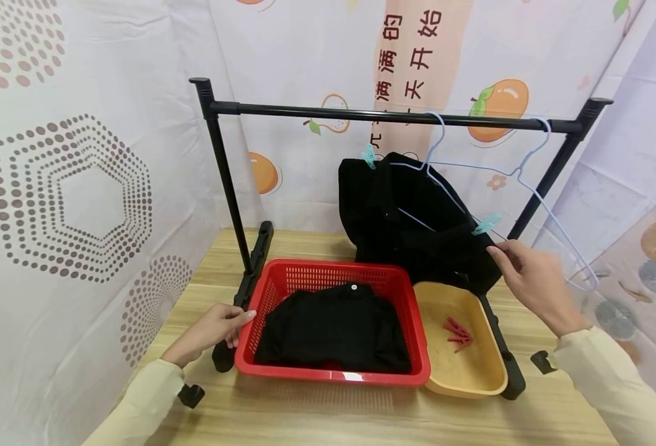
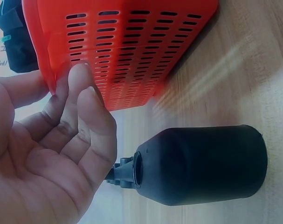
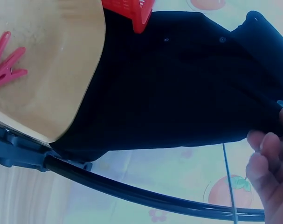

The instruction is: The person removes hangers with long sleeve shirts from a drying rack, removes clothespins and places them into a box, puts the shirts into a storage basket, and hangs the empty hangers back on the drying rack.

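Observation:
My left hand [image 1: 215, 329] pinches the left rim of a red plastic basket [image 1: 332, 375], thumb on top and fingers beneath. In the basket lies a folded black garment [image 1: 333, 331] with a white button. At the right, my right hand [image 1: 536, 282] pinches the edge of a black shirt [image 1: 417, 204] between thumb and fingers. That shirt hangs from a light-blue hanger [image 1: 441, 133], with a turquoise clip [image 1: 369, 156] near its left side and another turquoise clip [image 1: 487, 224] close to my right fingertips. Small buttons show along the shirt [image 3: 178, 93] in the right wrist view.
A black rail [image 1: 328, 113] on two posts spans the table. Another light-blue hanger [image 1: 562, 226] hangs bare at its right end. Right of the basket, a yellow tub [image 1: 461, 387] holds red clothespins [image 1: 458, 334]. Printed curtains [image 1: 110, 186] surround the wooden table [image 1: 305, 421].

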Demonstrator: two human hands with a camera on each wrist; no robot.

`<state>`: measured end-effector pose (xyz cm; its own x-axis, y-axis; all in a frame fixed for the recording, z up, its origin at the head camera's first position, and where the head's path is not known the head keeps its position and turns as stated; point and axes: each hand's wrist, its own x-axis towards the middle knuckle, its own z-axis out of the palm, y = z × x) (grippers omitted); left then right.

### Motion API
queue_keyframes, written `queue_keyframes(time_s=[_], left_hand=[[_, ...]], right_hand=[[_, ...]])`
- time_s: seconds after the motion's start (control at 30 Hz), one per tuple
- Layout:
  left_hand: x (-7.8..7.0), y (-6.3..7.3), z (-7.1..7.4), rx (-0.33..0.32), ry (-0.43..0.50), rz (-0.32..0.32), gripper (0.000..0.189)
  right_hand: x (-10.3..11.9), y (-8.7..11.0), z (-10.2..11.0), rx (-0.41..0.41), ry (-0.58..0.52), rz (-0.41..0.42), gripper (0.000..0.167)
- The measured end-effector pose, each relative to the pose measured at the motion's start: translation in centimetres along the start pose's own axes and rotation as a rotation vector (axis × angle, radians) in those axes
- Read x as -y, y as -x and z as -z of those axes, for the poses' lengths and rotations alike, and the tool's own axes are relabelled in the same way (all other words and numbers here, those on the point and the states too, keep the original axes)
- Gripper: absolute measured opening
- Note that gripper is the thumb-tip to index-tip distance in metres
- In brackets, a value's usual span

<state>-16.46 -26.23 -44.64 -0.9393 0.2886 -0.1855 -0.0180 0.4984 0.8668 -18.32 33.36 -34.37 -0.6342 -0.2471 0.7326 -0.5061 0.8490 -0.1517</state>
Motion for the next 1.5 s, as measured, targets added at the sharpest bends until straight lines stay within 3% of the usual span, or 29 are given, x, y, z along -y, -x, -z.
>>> queue_keyframes(time_s=[0.17, 0.27, 0.37, 0.5, 0.77, 1.03, 1.23, 1.5], left_hand=[[0.2, 0.0, -0.1, 0.001, 0.007, -0.004, 0.045], [0.3, 0.0, -0.1, 0.001, 0.009, -0.008, 0.044], [0.2, 0.0, -0.1, 0.0, 0.014, -0.016, 0.044], [0.0, -0.1, 0.0, 0.0, 0.014, -0.016, 0.043], [0.0, -0.1, -0.1, 0.008, 0.02, -0.013, 0.042], [0.0, -0.1, 0.0, 0.007, 0.014, -0.013, 0.042], [0.2, 0.0, 0.1, 0.005, 0.01, -0.007, 0.043], [0.3, -0.1, 0.1, -0.004, 0.004, -0.002, 0.045]], right_hand=[[-0.2, -0.3, -0.2, -0.042, 0.013, 0.142, 0.012], [-0.3, -0.3, -0.2, -0.098, 0.021, 0.197, 0.005], [0.0, -0.4, -0.1, -0.185, 0.042, 0.224, 0.029], [0.2, -0.6, -0.2, -0.274, 0.065, 0.226, 0.05], [0.1, -0.5, 0.2, -0.374, 0.079, 0.146, 0.04], [1.5, -1.0, 0.7, -0.468, 0.028, 0.139, 0.043], [2.8, -1.1, 0.7, -0.476, 0.005, 0.164, 0.048], [3.8, -0.9, 0.3, -0.42, -0.042, 0.218, 0.052]])
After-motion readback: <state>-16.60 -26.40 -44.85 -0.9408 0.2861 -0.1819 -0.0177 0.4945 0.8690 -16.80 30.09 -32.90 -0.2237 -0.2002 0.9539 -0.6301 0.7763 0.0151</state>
